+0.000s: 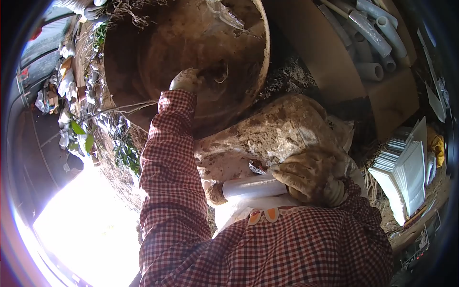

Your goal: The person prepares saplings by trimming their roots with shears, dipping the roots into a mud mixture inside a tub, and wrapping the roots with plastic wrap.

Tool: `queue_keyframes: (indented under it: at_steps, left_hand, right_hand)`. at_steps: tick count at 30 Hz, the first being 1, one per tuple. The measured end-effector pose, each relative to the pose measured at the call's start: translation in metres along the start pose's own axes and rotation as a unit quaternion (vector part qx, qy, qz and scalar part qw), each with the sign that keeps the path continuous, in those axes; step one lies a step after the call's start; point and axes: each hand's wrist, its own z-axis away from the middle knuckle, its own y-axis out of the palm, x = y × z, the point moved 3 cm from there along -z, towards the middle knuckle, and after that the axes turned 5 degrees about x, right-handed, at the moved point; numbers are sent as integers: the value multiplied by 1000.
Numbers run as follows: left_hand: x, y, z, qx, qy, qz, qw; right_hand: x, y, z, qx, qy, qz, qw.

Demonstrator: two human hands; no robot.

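Note:
My left hand (185, 80), in a pale dirty glove, reaches into a large round tub (264, 45) with a muddy brown inside. Its fingertips are lost in shadow, so what they touch is hidden. A thin curved strand shows just right of them, and a scrap of clear plastic (227, 15) lies farther up in the tub. Over my lap, my right hand (308, 174) wears a mud-stained glove. Its fingers bend over the right end of a roll of clear plastic film (253, 186). Beneath is a mud-caked cloth (267, 136) across my legs.
A cardboard box (330, 71) at upper right holds several film rolls and tubes (370, 36). White folded sheets (401, 167) stand at right. Leafy plants (83, 136), twigs and litter lie at left, near a glaring bright patch. Another gloved hand (95, 9) shows at the top left.

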Motion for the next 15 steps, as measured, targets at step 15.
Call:
queue_keyframes:
  at_steps: [15]
  left_hand:
    - [58,-2,164,-131,102,435,885]
  right_hand:
    - [-19,51,23,130,-254,463,839]
